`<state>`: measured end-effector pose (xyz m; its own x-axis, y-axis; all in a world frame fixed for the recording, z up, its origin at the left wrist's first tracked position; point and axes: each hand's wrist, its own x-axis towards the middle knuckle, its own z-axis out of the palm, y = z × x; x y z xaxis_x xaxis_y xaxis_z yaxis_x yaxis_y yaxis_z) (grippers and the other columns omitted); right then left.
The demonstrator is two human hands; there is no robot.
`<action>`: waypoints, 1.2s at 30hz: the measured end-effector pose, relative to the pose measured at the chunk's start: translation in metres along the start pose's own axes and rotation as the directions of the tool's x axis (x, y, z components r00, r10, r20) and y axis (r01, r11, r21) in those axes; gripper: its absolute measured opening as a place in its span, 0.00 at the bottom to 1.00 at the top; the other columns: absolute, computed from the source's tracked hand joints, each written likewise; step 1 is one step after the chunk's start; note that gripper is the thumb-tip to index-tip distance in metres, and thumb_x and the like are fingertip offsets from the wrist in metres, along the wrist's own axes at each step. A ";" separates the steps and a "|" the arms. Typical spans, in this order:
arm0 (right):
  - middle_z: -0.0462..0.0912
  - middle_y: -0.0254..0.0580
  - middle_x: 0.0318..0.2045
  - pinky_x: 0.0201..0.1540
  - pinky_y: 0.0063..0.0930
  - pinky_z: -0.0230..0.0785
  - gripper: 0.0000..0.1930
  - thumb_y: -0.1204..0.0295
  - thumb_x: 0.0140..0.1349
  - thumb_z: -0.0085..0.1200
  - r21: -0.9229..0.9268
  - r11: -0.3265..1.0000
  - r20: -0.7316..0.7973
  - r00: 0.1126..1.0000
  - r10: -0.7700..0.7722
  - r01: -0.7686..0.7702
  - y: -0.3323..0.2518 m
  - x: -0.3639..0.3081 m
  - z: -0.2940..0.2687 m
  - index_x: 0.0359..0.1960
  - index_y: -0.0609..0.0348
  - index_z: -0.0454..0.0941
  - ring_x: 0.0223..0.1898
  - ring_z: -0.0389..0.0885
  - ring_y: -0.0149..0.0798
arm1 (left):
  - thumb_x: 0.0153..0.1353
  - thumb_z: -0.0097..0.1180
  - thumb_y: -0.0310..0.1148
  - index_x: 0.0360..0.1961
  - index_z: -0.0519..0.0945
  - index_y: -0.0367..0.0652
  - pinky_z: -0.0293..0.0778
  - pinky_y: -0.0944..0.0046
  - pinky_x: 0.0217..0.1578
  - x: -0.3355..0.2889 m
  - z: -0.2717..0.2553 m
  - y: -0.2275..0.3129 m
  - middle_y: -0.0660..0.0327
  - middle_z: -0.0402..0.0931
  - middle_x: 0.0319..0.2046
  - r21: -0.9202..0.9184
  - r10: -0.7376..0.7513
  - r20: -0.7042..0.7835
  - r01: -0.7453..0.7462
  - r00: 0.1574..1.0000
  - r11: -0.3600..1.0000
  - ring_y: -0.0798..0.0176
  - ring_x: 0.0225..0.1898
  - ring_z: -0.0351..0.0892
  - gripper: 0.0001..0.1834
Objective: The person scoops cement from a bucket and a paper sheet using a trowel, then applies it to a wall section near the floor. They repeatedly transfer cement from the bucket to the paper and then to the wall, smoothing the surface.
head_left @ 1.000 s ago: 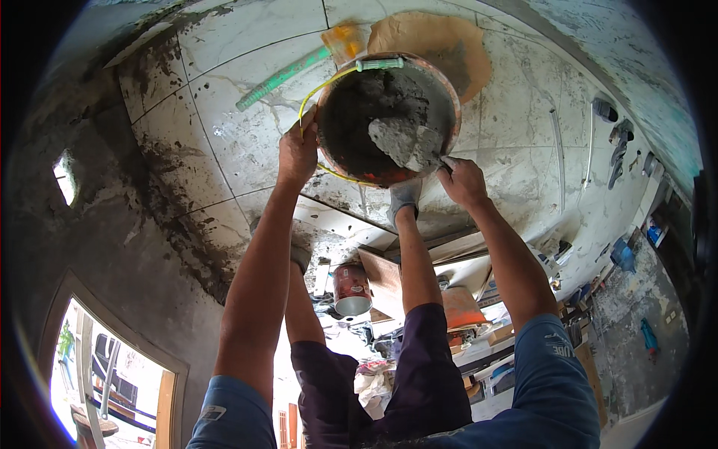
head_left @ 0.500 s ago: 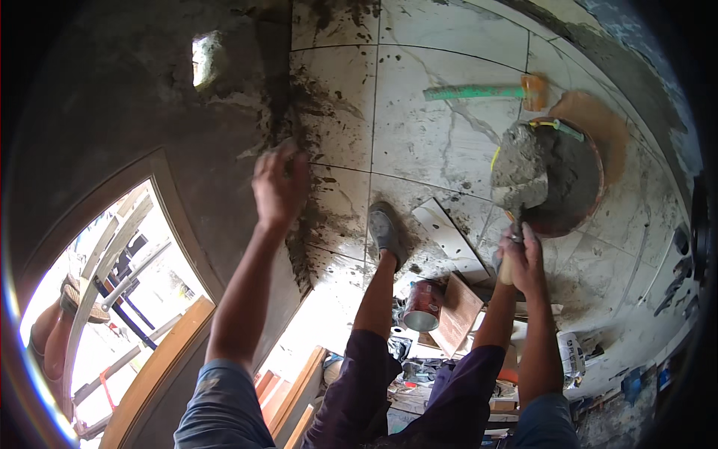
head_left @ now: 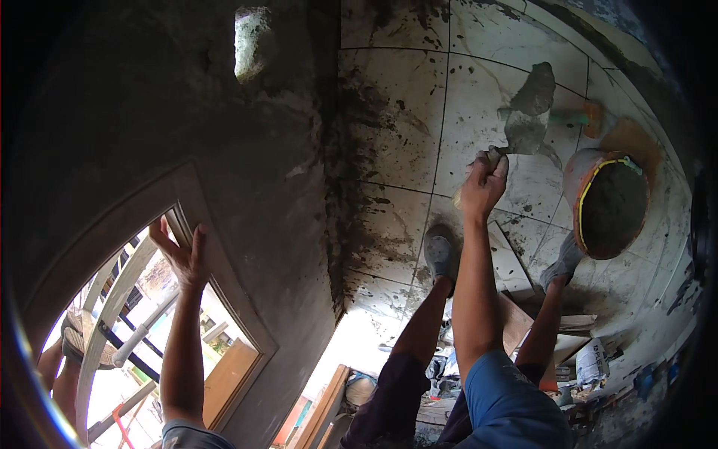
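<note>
The right hand (head_left: 485, 183), curled round the trowel (head_left: 526, 135), had carried its mortar (head_left: 535, 90) away from the bucket (head_left: 580, 179) over the floor (head_left: 396, 150), freeing the load; the left hand (head_left: 183, 258), fingers spread, had reached the opening's frame (head_left: 226, 263).

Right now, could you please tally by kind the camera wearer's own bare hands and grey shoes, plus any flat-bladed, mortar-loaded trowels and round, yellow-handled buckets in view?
Left hand and right hand, both bare: 2
Grey shoes: 2
Flat-bladed, mortar-loaded trowel, in the right hand: 1
Round, yellow-handled bucket: 1
Total: 6
</note>
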<state>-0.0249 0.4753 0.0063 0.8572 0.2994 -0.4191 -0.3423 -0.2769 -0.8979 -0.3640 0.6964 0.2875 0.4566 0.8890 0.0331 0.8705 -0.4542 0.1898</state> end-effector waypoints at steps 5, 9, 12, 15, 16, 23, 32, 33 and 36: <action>0.76 0.55 0.29 0.32 0.40 0.68 0.11 0.69 0.64 0.46 -0.529 0.783 -0.243 0.826 -0.509 0.327 0.075 -0.004 0.145 0.38 0.68 0.69 0.27 0.76 0.50 | 0.51 0.67 0.45 0.64 0.50 0.39 0.53 0.49 0.62 0.004 0.028 0.014 0.51 0.56 0.59 -0.271 0.015 -0.080 -0.036 0.997 0.962 0.52 0.61 0.58 0.48; 0.76 0.61 0.31 0.33 0.41 0.69 0.13 0.69 0.60 0.52 -0.236 0.907 0.671 0.733 -0.108 0.349 0.018 -0.154 0.190 0.38 0.69 0.70 0.31 0.76 0.59 | 0.50 0.68 0.46 0.62 0.51 0.39 0.59 0.54 0.56 0.005 -0.001 -0.002 0.48 0.61 0.54 -0.254 -0.041 -0.068 0.022 0.997 0.967 0.54 0.54 0.63 0.47; 0.77 0.57 0.26 0.32 0.48 0.69 0.13 0.67 0.60 0.53 -0.205 0.979 0.616 0.778 0.121 0.010 -0.047 -0.189 0.107 0.40 0.63 0.69 0.30 0.77 0.60 | 0.51 0.66 0.51 0.63 0.51 0.36 0.56 0.51 0.58 -0.002 -0.002 -0.005 0.45 0.60 0.55 -0.107 -0.087 -0.008 0.086 0.996 0.991 0.51 0.57 0.61 0.49; 0.78 0.58 0.26 0.31 0.49 0.69 0.14 0.68 0.58 0.55 -0.411 0.911 0.542 0.810 0.224 0.023 -0.034 -0.165 -0.022 0.40 0.63 0.69 0.30 0.78 0.61 | 0.50 0.66 0.52 0.64 0.51 0.36 0.53 0.49 0.61 -0.004 0.012 -0.010 0.43 0.58 0.57 -0.029 -0.102 0.008 0.102 0.995 0.994 0.48 0.60 0.58 0.51; 0.78 0.60 0.27 0.33 0.49 0.70 0.15 0.66 0.59 0.54 -0.544 0.771 0.529 0.848 0.009 0.332 -0.039 -0.144 -0.073 0.42 0.64 0.69 0.32 0.78 0.62 | 0.50 0.67 0.50 0.65 0.51 0.36 0.49 0.47 0.63 -0.008 0.016 -0.015 0.42 0.55 0.60 -0.052 -0.165 0.026 0.166 0.986 0.985 0.46 0.63 0.54 0.51; 0.79 0.68 0.32 0.42 0.52 0.69 0.19 0.61 0.64 0.48 -0.965 0.239 0.197 0.899 0.390 0.108 -0.153 0.006 -0.364 0.42 0.70 0.70 0.39 0.78 0.65 | 0.56 0.64 0.44 0.57 0.60 0.35 0.62 0.48 0.59 0.005 -0.017 -0.021 0.47 0.58 0.56 0.413 0.229 -0.186 -0.135 0.956 0.901 0.47 0.60 0.58 0.37; 0.81 0.61 0.33 0.42 0.47 0.75 0.12 0.72 0.59 0.45 -0.927 -0.062 0.319 0.863 0.391 0.370 -0.089 0.168 -0.470 0.31 0.68 0.79 0.38 0.81 0.59 | 0.56 0.63 0.34 0.56 0.69 0.39 0.63 0.52 0.58 -0.068 0.252 0.397 0.50 0.70 0.53 -0.410 0.199 0.314 -0.056 0.928 0.910 0.47 0.57 0.67 0.28; 0.81 0.60 0.32 0.42 0.47 0.75 0.11 0.73 0.58 0.44 -0.949 0.030 0.301 0.871 0.388 0.314 -0.084 0.167 -0.438 0.31 0.68 0.79 0.38 0.82 0.59 | 0.57 0.63 0.38 0.59 0.66 0.38 0.62 0.51 0.59 -0.059 0.286 0.422 0.46 0.68 0.57 -0.553 0.168 0.449 0.125 0.877 0.824 0.43 0.59 0.66 0.32; 0.82 0.60 0.31 0.41 0.47 0.75 0.11 0.73 0.58 0.45 -0.844 0.017 0.503 0.782 0.368 0.535 -0.028 0.152 -0.423 0.30 0.66 0.80 0.37 0.82 0.58 | 0.62 0.59 0.41 0.63 0.63 0.39 0.60 0.57 0.60 -0.035 0.387 0.481 0.56 0.68 0.59 -0.631 0.080 0.747 0.666 0.660 0.397 0.62 0.62 0.62 0.32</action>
<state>0.2779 0.1428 0.0250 0.3506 0.5915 -0.7260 0.7783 -0.6153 -0.1255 0.1101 0.4246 -0.0017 0.5084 0.5072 -0.6959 0.5339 0.4484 0.7168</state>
